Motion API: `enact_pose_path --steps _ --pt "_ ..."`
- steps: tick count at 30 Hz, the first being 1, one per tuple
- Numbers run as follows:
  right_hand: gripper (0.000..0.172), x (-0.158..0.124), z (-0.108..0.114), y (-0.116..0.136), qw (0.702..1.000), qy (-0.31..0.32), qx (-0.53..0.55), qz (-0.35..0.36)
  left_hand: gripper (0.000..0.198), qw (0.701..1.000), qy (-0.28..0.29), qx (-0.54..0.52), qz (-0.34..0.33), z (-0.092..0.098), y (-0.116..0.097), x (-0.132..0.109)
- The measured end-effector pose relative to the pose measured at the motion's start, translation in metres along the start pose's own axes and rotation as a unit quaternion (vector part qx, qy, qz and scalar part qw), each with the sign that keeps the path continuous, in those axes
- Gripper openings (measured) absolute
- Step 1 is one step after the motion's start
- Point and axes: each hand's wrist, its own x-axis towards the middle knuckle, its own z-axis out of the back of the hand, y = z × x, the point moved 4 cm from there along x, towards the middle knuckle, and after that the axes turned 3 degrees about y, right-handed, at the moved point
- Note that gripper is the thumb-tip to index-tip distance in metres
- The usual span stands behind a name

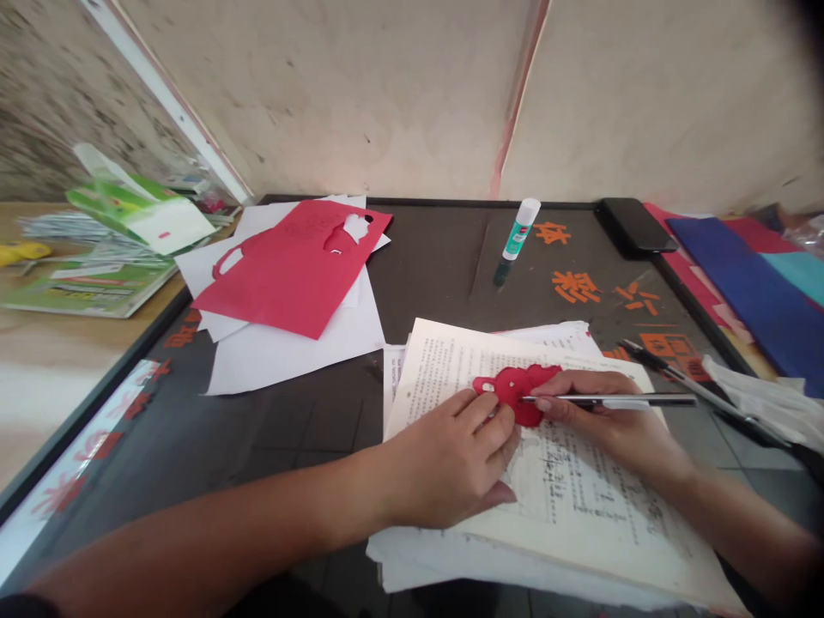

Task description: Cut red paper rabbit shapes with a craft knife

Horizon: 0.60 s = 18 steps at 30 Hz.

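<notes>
A dark, glossy table [425, 275] fills most of the frame below a pale wall [360, 94]. A stack of printed pages [598, 489] lies at lower centre right. At upper left of centre, a red sheet [289, 275] with cut-out openings rests on white sheets [276, 369]; a dark blue sheet [747, 292] lies at the right edge. The left hand [454, 455], at lower centre, rests over the pages with its fingers bent, the tips on the left part of a red paper cut-out; whether they pinch it or only press cannot be told. The right hand [611, 429], right of it, has its fingers closed around a slim pen-like tool. A black phone [634, 225] lies at upper right, and a glue stick [520, 230] stands left of it. The red paper cut-out [528, 410] lies on the pages between the hands. The pen-like tool [618, 400] points left, its tip at the cut-out's middle.
</notes>
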Motion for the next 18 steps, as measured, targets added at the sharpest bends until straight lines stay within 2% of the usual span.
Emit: enact_pose_path --steps 11,18 --pt "0.018 0.0 0.0015 0.0024 1.0 0.014 -0.02 0.017 0.052 1.0 0.014 -0.014 0.008 -0.0007 0.0009 0.0001" --pt "0.021 0.0008 0.0009 0.0044 1.0 0.019 -0.023 0.003 0.05 0.998 0.023 -0.05 0.023 -0.0025 0.0027 -0.0008"
